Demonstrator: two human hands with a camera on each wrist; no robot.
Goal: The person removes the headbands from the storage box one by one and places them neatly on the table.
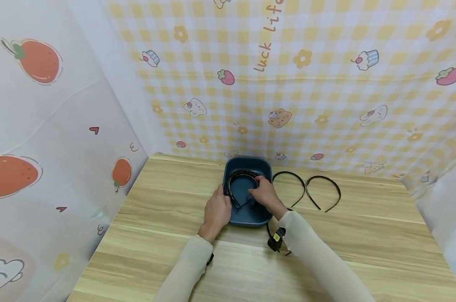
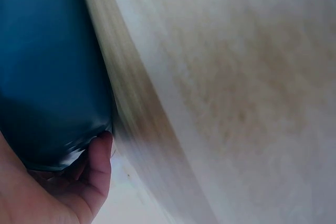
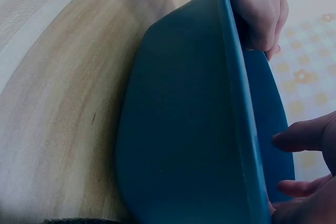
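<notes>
Several black headbands (image 1: 230, 189) lie nested inside a dark blue plastic bin (image 1: 247, 219), their curved tops toward the wall. My left hand (image 1: 217, 208) grips the bin's left side; the right wrist view shows its fingers (image 3: 265, 22) over the rim. Inside the bin's right half is my right hand (image 1: 265, 192), beside the right arms of the headbands. Its thumb and fingers (image 3: 299, 136) are spread apart, and nothing shows between them in the right wrist view. Whether a fingertip touches a headband cannot be told.
To the right of the bin lie two black headbands, one nearer (image 1: 288, 173) and one farther (image 1: 327, 179). Dark thin ends show under my right forearm, partly hidden by it and the wrist camera (image 1: 275, 242). A checked cloth (image 1: 247, 105) hangs behind the wooden table (image 1: 167, 188).
</notes>
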